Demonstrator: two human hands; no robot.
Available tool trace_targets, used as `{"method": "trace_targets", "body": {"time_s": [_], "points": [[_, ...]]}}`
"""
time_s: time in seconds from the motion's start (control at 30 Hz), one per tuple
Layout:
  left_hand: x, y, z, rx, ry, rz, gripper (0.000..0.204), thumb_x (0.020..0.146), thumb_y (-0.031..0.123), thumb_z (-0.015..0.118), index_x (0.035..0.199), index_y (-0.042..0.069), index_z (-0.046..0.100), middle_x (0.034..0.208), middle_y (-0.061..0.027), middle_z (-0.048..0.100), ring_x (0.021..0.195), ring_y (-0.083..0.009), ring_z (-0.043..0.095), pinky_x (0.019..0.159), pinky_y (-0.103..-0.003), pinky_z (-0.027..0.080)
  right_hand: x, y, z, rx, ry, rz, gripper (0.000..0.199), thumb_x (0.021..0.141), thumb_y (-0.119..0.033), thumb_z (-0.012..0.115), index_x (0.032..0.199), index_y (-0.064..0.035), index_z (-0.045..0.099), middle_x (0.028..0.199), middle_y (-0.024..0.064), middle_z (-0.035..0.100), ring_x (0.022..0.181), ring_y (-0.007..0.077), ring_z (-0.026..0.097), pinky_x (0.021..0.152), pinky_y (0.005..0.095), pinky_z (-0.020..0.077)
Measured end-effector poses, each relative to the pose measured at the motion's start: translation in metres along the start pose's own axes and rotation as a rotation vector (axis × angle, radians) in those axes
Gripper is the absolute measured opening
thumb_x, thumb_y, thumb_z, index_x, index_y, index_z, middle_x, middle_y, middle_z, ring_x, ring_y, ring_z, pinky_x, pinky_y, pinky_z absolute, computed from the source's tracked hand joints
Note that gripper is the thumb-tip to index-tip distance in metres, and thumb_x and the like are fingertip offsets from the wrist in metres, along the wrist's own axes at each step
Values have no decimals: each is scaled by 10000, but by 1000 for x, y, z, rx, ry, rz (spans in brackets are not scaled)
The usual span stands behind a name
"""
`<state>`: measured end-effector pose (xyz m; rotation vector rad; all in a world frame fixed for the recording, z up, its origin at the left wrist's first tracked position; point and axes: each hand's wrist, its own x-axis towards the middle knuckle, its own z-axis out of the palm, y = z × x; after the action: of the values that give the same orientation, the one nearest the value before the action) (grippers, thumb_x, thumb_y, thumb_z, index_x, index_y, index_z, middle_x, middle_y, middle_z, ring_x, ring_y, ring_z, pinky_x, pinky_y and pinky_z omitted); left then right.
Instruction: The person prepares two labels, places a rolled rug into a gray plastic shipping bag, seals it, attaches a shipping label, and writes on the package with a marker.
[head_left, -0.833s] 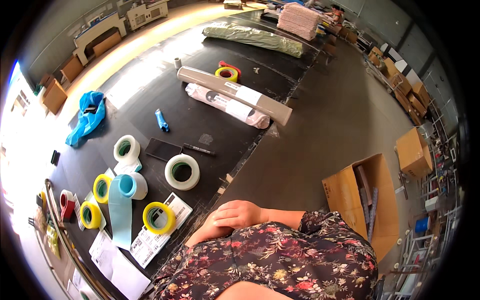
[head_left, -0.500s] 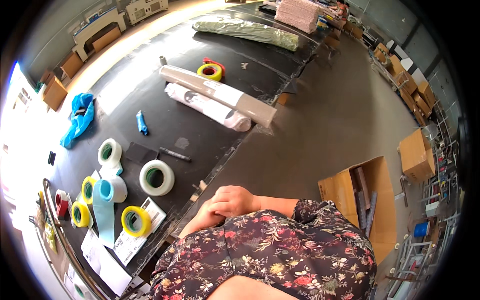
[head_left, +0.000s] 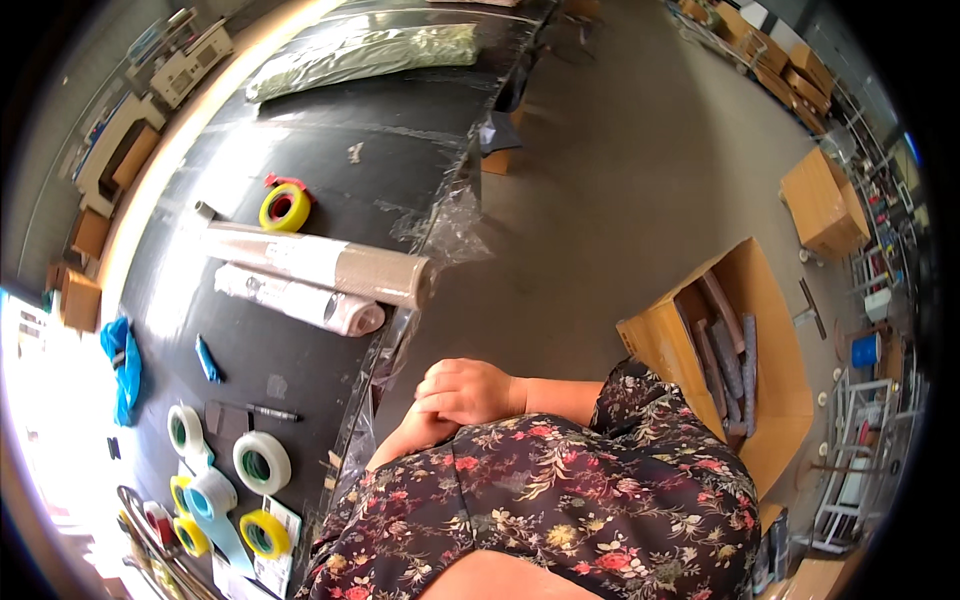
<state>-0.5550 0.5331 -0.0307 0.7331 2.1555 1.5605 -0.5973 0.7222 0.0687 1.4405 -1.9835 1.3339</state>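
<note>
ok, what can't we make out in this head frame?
- Left hand, head view: mostly covered by the right hand; anything held is hidden.
- Tape rolls at the table's lower end: bent and cut off by the fisheye rim.
- Open cardboard box: floral sleeve hides its near corner.

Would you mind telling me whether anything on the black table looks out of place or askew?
The clear plastic sheet covering the black table is crumpled and hangs loose off the edge beside the long cardboard roll, whose end juts just past that edge. Both hands rest clasped, holding nothing.
</note>
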Motion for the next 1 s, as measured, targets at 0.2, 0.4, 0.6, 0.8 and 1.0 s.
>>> {"method": "trace_targets", "body": {"time_s": [0.2,0.4,0.6,0.8,1.0], "points": [[55,-27,3,23,-170,-11,366,793,34,742,1145,71,650,1171,-146,647,1134,-239,621,911,-349,528,-33,31,-26,-33,-9,165,273,761,-69,730,1023,-116,667,975,62,658,906,282,645,770,371,557],[157,-29,20,-87,-294,56,339,807,22,720,1135,65,648,1055,-109,691,1043,-251,666,846,-342,543,-61,68,-101,-195,74,307,276,750,-85,755,1009,-143,680,936,16,645,868,235,631,712,358,540],[331,12,56,-71,-354,213,342,809,7,713,1139,53,638,1087,-114,677,1058,-239,653,862,-342,538,-87,138,-223,-248,237,245,316,743,-54,742,1045,-118,678,1007,34,663,913,258,633,785,365,539],[480,46,110,-193,-527,70,355,811,-16,705,1152,39,624,1112,-119,663,1066,-233,640,882,-343,534,-134,194,-362,-293,198,456,207,743,-62,744,938,-105,688,908,36,669,850,248,635,742,362,538],[623,34,124,-54,-660,128,360,815,-31,694,1160,28,611,1120,-127,655,1068,-239,635,895,-346,528,-135,272,-462,-422,397,404,310,748,-46,728,1048,-114,698,950,39,685,897,246,651,776,355,558]]}}
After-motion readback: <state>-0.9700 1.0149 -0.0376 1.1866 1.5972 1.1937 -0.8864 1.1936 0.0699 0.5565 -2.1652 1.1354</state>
